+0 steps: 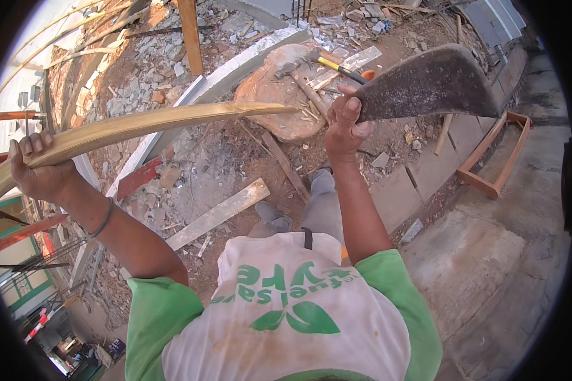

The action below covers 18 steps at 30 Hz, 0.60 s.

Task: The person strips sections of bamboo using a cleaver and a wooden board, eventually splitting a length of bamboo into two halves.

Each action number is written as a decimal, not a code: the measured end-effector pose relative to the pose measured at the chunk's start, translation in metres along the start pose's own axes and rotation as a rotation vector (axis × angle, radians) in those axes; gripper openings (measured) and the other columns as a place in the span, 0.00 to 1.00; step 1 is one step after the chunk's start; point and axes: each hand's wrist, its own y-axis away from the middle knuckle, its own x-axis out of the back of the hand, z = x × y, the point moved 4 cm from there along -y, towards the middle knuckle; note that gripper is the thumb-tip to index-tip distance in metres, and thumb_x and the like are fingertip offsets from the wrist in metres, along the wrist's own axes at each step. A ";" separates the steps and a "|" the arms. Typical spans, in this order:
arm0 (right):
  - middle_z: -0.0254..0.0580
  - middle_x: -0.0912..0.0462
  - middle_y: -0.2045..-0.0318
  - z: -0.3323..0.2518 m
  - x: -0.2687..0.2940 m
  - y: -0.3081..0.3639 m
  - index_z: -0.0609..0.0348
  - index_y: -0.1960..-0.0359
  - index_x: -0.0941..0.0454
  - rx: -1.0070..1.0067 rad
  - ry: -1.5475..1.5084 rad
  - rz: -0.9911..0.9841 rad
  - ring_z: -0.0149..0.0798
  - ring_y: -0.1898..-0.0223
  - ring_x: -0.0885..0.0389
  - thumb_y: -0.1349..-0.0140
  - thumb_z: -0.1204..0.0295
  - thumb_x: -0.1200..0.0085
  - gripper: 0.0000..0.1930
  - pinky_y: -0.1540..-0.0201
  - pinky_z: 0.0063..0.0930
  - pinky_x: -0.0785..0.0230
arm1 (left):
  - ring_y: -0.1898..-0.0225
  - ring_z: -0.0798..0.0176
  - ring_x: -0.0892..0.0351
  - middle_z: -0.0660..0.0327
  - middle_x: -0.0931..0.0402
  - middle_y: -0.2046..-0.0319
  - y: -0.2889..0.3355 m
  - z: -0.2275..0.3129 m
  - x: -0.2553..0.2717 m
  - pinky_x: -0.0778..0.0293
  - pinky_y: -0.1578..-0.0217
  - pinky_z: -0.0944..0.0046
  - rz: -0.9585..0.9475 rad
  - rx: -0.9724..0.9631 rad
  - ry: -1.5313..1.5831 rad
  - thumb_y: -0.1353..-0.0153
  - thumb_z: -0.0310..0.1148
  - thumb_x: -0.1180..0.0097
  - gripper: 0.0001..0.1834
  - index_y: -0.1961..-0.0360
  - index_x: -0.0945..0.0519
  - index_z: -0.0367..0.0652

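Note:
My left hand point(39, 170) is wrapped around the thick end of a long, pale wooden pole point(152, 124), raised at the left. The pole runs rightward and narrows to a cut, pointed end over a flat-topped wood block point(273, 70). My right hand point(347, 124) is closed on a machete point(432, 86) with a broad, dark blade, held up to the right of the pole's tip and apart from it. The fingers hide the machete's handle. Beyond, a hammer point(308, 92) lies on the block among wood chips, near a yellow-and-black handled tool point(337, 66).
Boards point(219, 214) and rubble point(190, 165) lie around my feet. A low concrete edge point(235, 60) curves behind the block. On the right, a wooden frame point(497, 155) rests on the paving. An upright timber post point(189, 38) stands at the back.

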 end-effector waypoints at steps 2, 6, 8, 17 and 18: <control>0.44 0.25 0.79 0.089 0.043 0.036 0.65 0.60 0.22 0.044 0.569 -0.005 0.38 0.76 0.25 0.31 0.62 0.55 0.16 0.70 0.32 0.33 | 0.76 0.65 0.37 0.64 0.37 0.80 -0.012 0.001 0.012 0.35 0.71 0.62 -0.011 0.032 -0.024 0.46 0.34 0.47 0.10 0.76 0.35 0.45; 0.60 0.23 0.77 0.227 0.120 0.117 0.68 0.70 0.22 -0.424 0.800 -0.249 0.58 0.73 0.22 0.33 0.61 0.55 0.19 0.67 0.43 0.32 | 0.76 0.64 0.36 0.62 0.37 0.79 -0.002 0.012 -0.004 0.36 0.69 0.61 -0.078 0.098 -0.012 0.46 0.35 0.48 0.10 0.76 0.34 0.43; 0.60 0.23 0.78 0.205 0.112 0.109 0.67 0.69 0.22 -0.575 0.825 -0.302 0.57 0.73 0.22 0.33 0.60 0.55 0.20 0.67 0.43 0.33 | 0.76 0.64 0.36 0.62 0.36 0.79 0.004 0.009 -0.002 0.36 0.69 0.61 -0.030 0.058 -0.073 0.46 0.35 0.49 0.10 0.76 0.34 0.43; 0.42 0.22 0.78 0.052 0.038 -0.013 0.65 0.64 0.21 -0.139 0.401 -0.049 0.39 0.75 0.25 0.31 0.59 0.56 0.20 0.69 0.32 0.34 | 0.76 0.63 0.38 0.62 0.38 0.77 -0.009 0.016 0.033 0.37 0.70 0.61 0.011 -0.005 -0.090 0.48 0.34 0.47 0.10 0.74 0.35 0.43; 0.42 0.20 0.78 0.058 0.041 -0.006 0.66 0.64 0.21 -0.031 0.412 -0.030 0.39 0.74 0.23 0.31 0.59 0.57 0.20 0.69 0.31 0.33 | 0.75 0.63 0.38 0.63 0.39 0.77 -0.008 0.021 0.039 0.37 0.69 0.61 0.033 -0.017 -0.111 0.47 0.34 0.47 0.10 0.73 0.34 0.42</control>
